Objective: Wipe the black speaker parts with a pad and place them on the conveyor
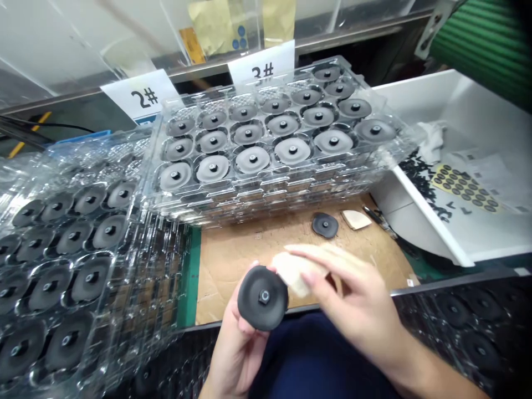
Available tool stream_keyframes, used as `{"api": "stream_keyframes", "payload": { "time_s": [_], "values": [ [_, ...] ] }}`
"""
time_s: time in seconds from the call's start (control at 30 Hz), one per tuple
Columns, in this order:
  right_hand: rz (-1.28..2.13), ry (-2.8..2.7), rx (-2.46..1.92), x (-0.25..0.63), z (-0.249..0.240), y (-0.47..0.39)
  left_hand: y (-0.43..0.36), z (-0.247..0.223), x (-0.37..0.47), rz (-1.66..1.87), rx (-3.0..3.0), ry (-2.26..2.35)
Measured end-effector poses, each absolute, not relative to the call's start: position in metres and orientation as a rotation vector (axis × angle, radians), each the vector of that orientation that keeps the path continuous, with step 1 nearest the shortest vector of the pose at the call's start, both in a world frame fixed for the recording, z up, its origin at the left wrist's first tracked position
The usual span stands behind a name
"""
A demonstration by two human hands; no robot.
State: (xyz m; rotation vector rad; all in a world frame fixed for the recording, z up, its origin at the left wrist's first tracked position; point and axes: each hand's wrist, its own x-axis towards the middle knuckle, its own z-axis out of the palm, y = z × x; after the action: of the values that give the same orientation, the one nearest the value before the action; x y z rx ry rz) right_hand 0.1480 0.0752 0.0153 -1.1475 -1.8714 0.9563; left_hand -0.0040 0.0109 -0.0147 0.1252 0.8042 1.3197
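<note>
A round black disc (261, 302) with a small hub at its centre is held in my left hand (241, 343), its face turned up. Just right of it, my right hand (353, 299) grips a cream-coloured pad (297, 271), blurred by motion, close to the disc's upper right edge. On the brown cardboard (233, 255) beyond my hands lies another black disc (325, 225). Beside that one rests a second cream pad (356, 219).
Stacked clear trays (249, 191) of black discs stand behind the cardboard, with more trays (137, 266) at the left. A white bin (440, 235) at the right holds small black parts and a sticker sheet (465, 187). A pen (376, 217) lies beside the bin. A green ribbed hose (486, 50) hangs upper right.
</note>
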Motion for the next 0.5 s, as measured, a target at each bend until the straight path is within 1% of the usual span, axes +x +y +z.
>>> {"api": "stream_keyframes", "payload": {
  "time_s": [0.1, 0.23, 0.27, 0.33, 0.4, 0.5],
  "values": [
    [0.817, -2.057, -0.848, 0.131, 0.041, 0.069, 0.011, -0.017, -0.006, 1.305, 0.106, 0.854],
    [1.017, -2.294, -0.833, 0.118, 0.044, 0.068, 0.011, -0.019, -0.013, 1.395, 0.196, 0.951],
    [1.015, -2.293, -0.846, 0.116, 0.043, 0.07, 0.012, -0.019, -0.013, 1.4, 0.21, 0.953],
    [0.887, -2.21, -0.86, 0.114, 0.043, 0.074, 0.012, -0.015, -0.012, 1.387, 0.206, 0.951],
    [0.809, -2.133, -0.792, 0.115, 0.044, 0.075, 0.014, -0.011, -0.011, 1.368, 0.21, 0.936],
    [0.955, -2.21, -0.674, 0.129, 0.046, 0.072, 0.015, -0.005, -0.013, 1.318, 0.213, 0.912]
  ]
}}
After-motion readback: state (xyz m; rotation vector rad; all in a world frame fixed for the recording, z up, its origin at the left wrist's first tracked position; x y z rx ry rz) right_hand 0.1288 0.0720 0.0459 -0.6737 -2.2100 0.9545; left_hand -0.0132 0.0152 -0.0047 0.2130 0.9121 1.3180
